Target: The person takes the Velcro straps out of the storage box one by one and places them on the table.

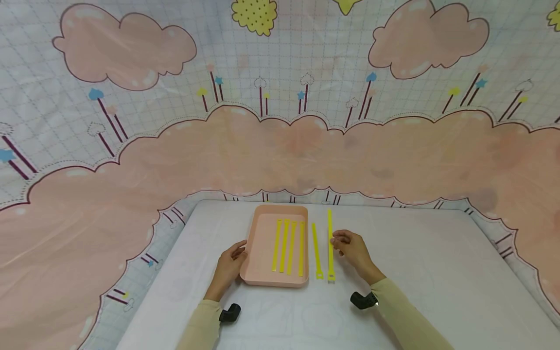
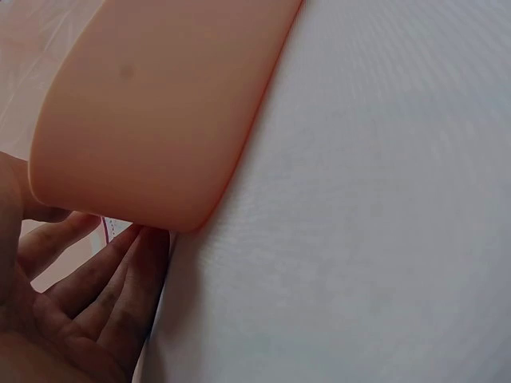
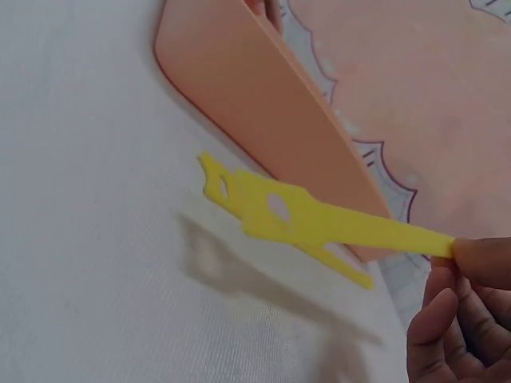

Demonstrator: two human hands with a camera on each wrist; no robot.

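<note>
My right hand (image 1: 353,250) pinches a yellow cable tie strap (image 1: 330,257) between thumb and fingers. In the right wrist view the held strap (image 3: 319,223) has a slotted head that hangs over the table, its shadow below. Another yellow strap (image 1: 317,250) lies between it and the pink tray (image 1: 260,243). Inside the tray several yellow straps (image 1: 283,245) lie side by side, lengthwise. My left hand (image 1: 229,267) is at the tray's left side, fingers (image 2: 120,295) fairly straight and touching its outer wall near the front corner.
The white table (image 1: 420,272) spreads around the tray. Behind it hangs a pink-and-white patterned cloth (image 1: 350,155). A black wrist device (image 1: 363,300) sits at the right sleeve and another black device (image 1: 230,312) at the left one.
</note>
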